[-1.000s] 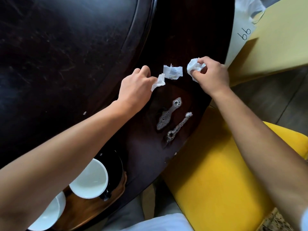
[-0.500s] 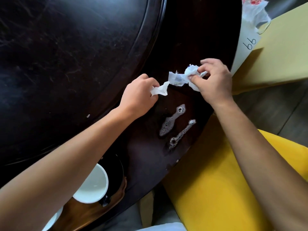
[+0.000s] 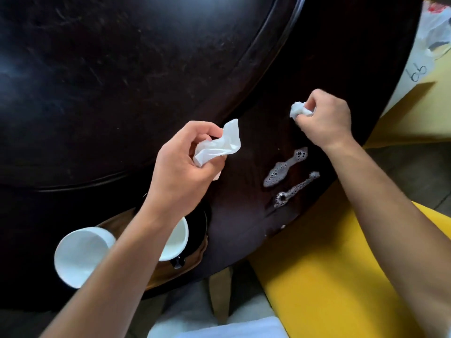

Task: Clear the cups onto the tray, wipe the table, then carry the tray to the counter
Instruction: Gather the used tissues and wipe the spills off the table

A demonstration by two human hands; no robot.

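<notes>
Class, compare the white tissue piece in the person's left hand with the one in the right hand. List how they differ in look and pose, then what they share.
The left hand's white tissue piece is larger and loosely crumpled, a flap sticking up beyond the left hand. The right hand's white tissue piece is smaller, a tight wad mostly enclosed by the right hand. Both are white, pinched and held above the dark wooden table.

- Table (image 3: pixel 244 211): dark polished wood, glossy, faintly scuffed.
- Tissue (image 3: pixel 219 145): thin white paper, crumpled, matt.
- Cups (image 3: pixel 80 257): smooth white ceramic, it seems.
- Tray (image 3: pixel 192 257): brown varnished wood.
- Spill (image 3: pixel 283 167): frothy, bubbled liquid.
- Seat (image 3: pixel 329 289): yellow, matt.
</notes>
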